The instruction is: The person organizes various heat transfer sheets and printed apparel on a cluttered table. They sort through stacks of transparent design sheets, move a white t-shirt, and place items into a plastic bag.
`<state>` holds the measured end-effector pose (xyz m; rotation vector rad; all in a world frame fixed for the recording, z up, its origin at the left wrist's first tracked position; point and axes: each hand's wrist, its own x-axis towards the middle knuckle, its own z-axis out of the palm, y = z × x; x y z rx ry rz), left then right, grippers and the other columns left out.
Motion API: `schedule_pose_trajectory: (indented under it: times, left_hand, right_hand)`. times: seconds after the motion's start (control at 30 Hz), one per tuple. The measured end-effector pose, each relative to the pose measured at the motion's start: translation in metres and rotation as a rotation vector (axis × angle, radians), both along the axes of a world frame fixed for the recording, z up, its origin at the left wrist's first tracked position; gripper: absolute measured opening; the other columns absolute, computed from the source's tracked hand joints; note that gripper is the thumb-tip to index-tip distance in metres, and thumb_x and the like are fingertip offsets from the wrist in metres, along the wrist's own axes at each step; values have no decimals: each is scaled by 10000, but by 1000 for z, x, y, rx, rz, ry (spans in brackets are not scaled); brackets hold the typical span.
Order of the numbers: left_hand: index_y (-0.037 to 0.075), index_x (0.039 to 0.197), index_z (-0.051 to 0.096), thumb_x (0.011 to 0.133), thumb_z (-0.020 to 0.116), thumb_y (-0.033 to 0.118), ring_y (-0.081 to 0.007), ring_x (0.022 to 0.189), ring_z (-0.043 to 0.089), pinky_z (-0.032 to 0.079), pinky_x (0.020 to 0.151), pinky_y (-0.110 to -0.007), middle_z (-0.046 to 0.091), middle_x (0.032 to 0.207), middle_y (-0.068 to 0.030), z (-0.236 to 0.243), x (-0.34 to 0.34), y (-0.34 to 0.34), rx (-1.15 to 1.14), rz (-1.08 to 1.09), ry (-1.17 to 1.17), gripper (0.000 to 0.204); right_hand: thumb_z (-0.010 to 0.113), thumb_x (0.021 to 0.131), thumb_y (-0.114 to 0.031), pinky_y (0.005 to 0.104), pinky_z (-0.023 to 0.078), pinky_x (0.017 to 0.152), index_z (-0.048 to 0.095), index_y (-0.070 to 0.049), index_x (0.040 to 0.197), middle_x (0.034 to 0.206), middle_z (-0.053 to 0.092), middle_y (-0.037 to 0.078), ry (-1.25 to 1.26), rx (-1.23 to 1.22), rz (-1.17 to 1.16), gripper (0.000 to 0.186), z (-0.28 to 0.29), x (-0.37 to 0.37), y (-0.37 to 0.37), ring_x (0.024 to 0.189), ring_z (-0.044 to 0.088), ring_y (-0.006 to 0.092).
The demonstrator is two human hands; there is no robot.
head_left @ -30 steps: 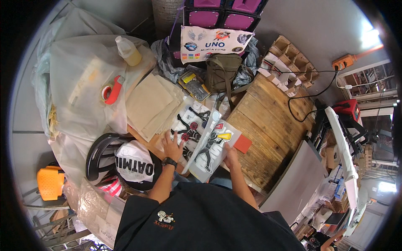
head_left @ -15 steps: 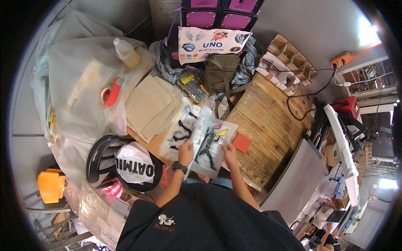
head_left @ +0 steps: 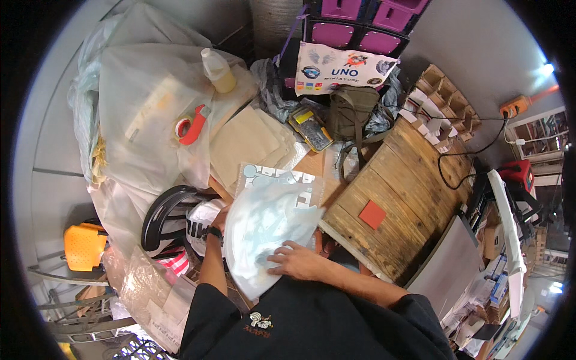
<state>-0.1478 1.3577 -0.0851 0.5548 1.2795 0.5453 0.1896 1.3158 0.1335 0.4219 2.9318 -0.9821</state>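
Observation:
A stack of translucent pale sheets (head_left: 264, 225) lies in front of me over the table, the top one curving over the others, with white cut-out shapes showing at the far edge. My left hand (head_left: 221, 217) is at the sheets' left edge, holding it, its fingertips partly hidden. My right hand (head_left: 295, 262) rests on the top sheet near its lower right, fingers apart and slightly bent. A small orange-red square (head_left: 372, 215) lies on the wooden board (head_left: 402, 168) to the right. Brown paper sheets (head_left: 246, 144) lie beyond the translucent ones.
A bottle (head_left: 217, 75), red tape dispenser (head_left: 195, 126), olive bag (head_left: 354, 120) and yellow-black case (head_left: 311, 129) stand or lie at the back. A black chair (head_left: 157, 210) is at left. A cardboard organiser (head_left: 456, 105), cable (head_left: 456, 186) and grey panel (head_left: 441, 264) sit right.
The printed black figures are now covered by pale sheet faces, turned over leftward. My right hand has moved left onto them; my left hand has shifted to their left edge. The view has shifted.

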Motion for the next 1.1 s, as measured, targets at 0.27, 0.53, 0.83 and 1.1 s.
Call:
schedule_pose_trajectory:
  times: [0.27,0.53,0.83,1.1]
  left_hand:
    - [24,1335,448,927,524,61,-178,1013,608,508,874,-307,609,1185,-77,-12,-6,-41,-47,125,64,417]
    - [24,1337,446,930,520,66,-178,1023,604,504,881,-306,605,1192,-77,-5,-18,-54,-31,220,24,416]
    - [24,1339,445,934,515,72,-178,1034,598,500,888,-305,600,1199,-77,11,-27,-69,-26,326,-81,414]
    - [24,1341,443,937,511,77,-178,1043,594,496,895,-304,596,1206,-77,6,-9,-66,-9,416,-92,413]
  right_hand:
    - [552,797,-146,564,263,1072,684,-324,1078,1275,544,13,102,113,-88,357,-88,34,11,1232,450,238]
    - [603,730,-101,549,277,1059,690,-258,1073,1297,537,17,188,129,-120,387,-50,37,42,1228,457,251]
    - [591,699,-14,371,484,893,657,-206,1137,1210,605,55,185,-91,-410,483,-35,46,52,1068,587,260]
    - [493,689,150,330,517,814,670,-37,1049,1047,665,156,497,55,-1094,443,31,74,91,949,661,297]
